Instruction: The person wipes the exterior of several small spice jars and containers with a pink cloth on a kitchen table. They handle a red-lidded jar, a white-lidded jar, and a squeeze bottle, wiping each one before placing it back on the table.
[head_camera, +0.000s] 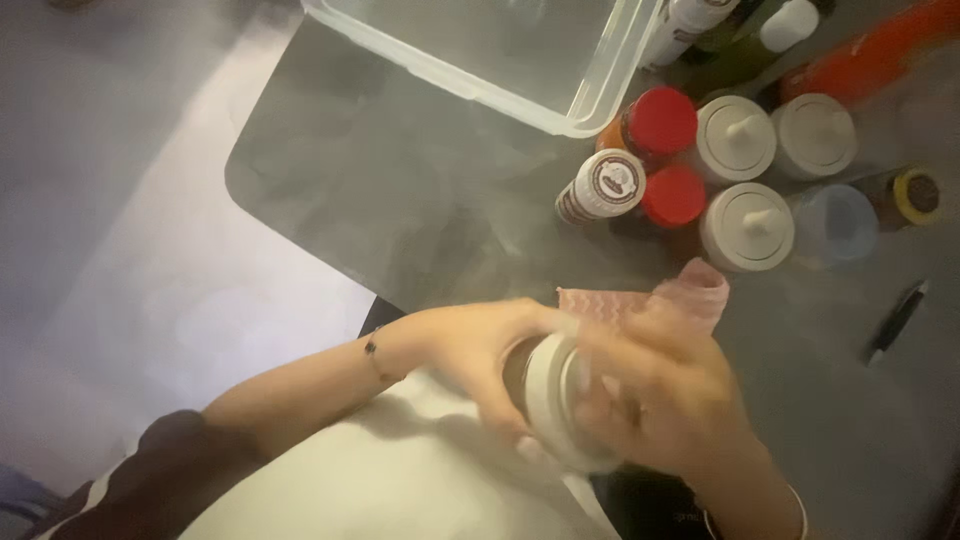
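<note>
My left hand (470, 355) grips the dark body of a bottle with a wide white cap (556, 395), held close to my chest. My right hand (665, 395) wraps over the cap end and is blurred. A pink checked cloth (690, 295) pokes out from behind my right hand, and I cannot tell whether that hand holds it or it lies on the counter.
A grey counter (400, 190) carries a clear plastic tub (560, 100) at the back. To its right stand red-capped bottles (660, 120), white nozzle-capped squeeze bottles (745, 225), a brown-and-white lidded jar (605, 185) and a blue-lidded container (835, 222). A black pen (897, 320) lies at right.
</note>
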